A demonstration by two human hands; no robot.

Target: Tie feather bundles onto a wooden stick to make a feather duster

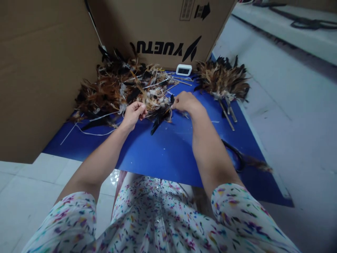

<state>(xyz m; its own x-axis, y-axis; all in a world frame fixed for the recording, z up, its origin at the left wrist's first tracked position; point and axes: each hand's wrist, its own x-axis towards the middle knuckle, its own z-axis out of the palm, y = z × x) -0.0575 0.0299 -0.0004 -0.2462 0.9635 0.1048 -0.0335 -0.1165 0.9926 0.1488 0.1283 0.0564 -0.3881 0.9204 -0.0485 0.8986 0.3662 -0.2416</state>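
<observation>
A heap of brown, black and white feathers [105, 93] lies on the blue tabletop [158, 151]. At its front edge my left hand [134, 114] is closed in a pinch, with a thin tan feather [142, 92] rising from the fingertips. My right hand [186, 102] is bent down at the heap's right side, fingers drawn together. A small black feather [172, 99] shows beside its fingertips; what those fingers grip is hidden. Between my hands, a long black feather [157, 122] points toward me.
Feather bundles with stick handles [226, 82] lie at the right. A small white digital display [183, 70] stands before a large cardboard box [163, 21]. Scissors with black handles [237, 154] lie near my right forearm. White plastic strips [97, 133] trail at the left.
</observation>
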